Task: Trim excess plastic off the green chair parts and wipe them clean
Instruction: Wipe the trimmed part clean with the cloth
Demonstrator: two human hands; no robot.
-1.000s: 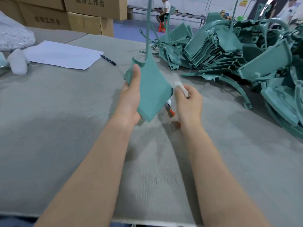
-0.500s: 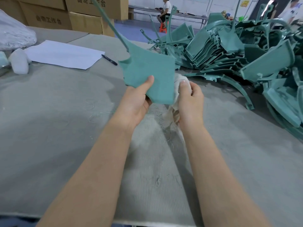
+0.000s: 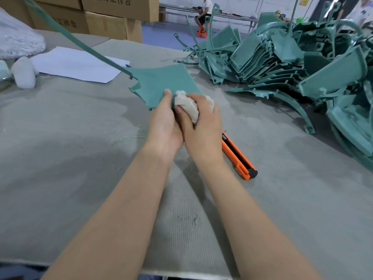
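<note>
A green chair part (image 3: 163, 82), a flat panel with a long thin arm running up to the far left, lies nearly flat above the table. My left hand (image 3: 164, 126) pinches its near edge, thumb on top. My right hand (image 3: 201, 128) grips a bunched white cloth (image 3: 186, 105) and presses it on the panel's near edge, right beside my left thumb. An orange utility knife (image 3: 239, 158) lies on the table just right of my right wrist.
A big heap of green chair parts (image 3: 292, 57) fills the right and far right of the grey table (image 3: 70, 148). White paper (image 3: 76, 64) and a white bundle (image 3: 24, 74) lie far left, with cardboard boxes (image 3: 113, 19) behind. A person sits in the far background.
The part has swung from upright to nearly flat, its long arm tipping to the far left. My right hand with the cloth came onto the panel's near edge, uncovering the knife.
</note>
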